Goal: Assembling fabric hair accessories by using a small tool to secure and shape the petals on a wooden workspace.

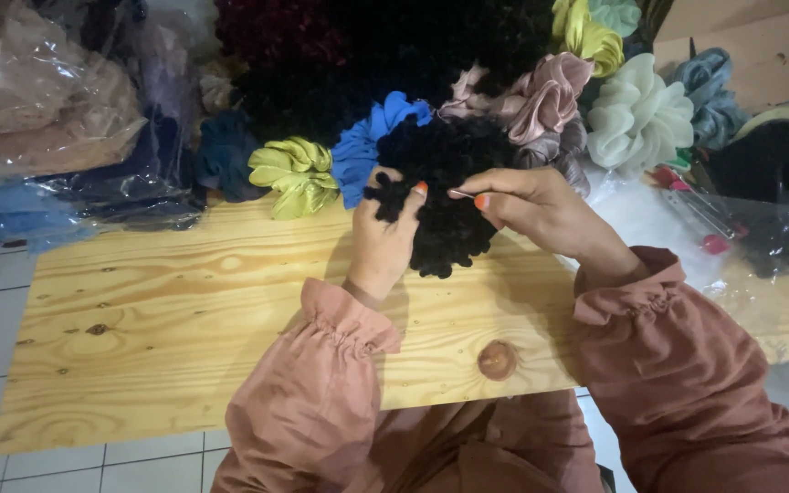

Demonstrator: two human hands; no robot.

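Observation:
A black fabric scrunchie (445,196) is held over the pale wooden table (184,310). My left hand (383,242) grips its left side, thumb pressed into the ruffles. My right hand (541,210) pinches something thin, possibly a needle, at the scrunchie's upper right edge; the item is too small to tell. Both wrists wear dusty-pink gathered sleeves.
Scrunchies line the table's far edge: yellow-green (296,175), blue (367,146), dusty pink (541,96), white (639,114), grey-blue (710,91). Plastic bags of fabric (47,119) lie at the left. A clear bag (723,219) and a dark round object (778,155) lie right. White tiled floor shows below.

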